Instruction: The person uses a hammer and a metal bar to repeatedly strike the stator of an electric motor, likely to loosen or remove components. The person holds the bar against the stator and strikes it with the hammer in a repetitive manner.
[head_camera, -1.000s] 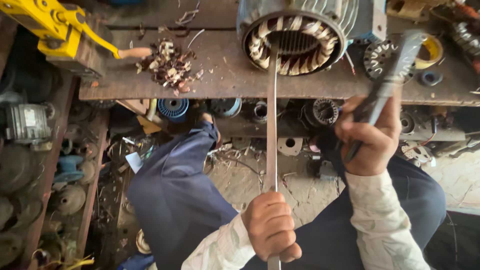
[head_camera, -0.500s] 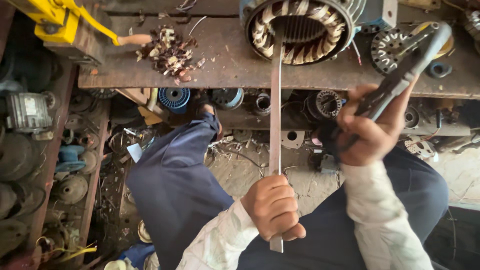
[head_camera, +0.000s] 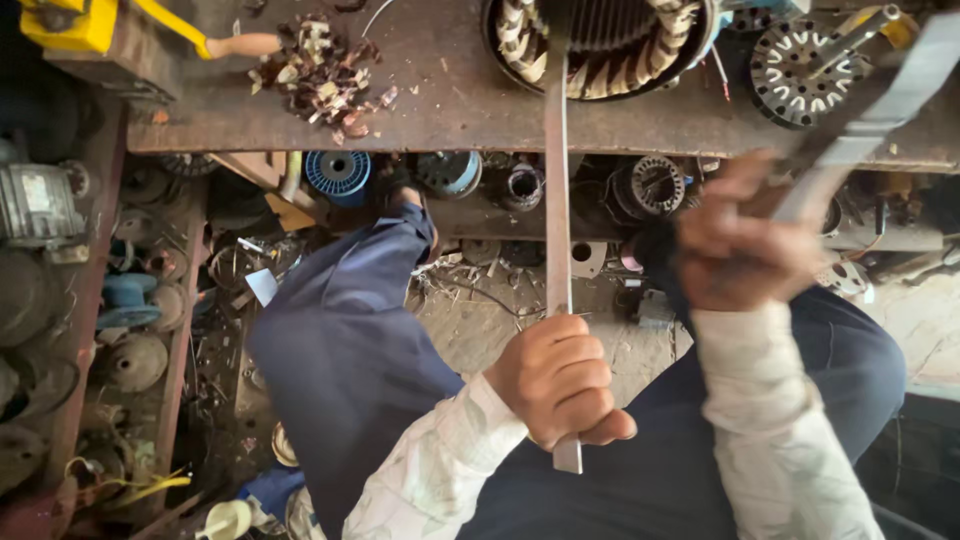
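Head view: the left hand (head_camera: 560, 380) is closed round the lower end of a flat steel bar (head_camera: 556, 200), whose far end reaches into the stator (head_camera: 600, 40) on the rusty table (head_camera: 440, 100), apparently set as a chisel against the copper windings. The right hand (head_camera: 745, 235), blurred, is clenched on a grey tool (head_camera: 880, 110) raised above the bar's line, seemingly for striking. Copper scraps (head_camera: 325, 75) lie left beside a yellow tool (head_camera: 110, 25); no labels are legible.
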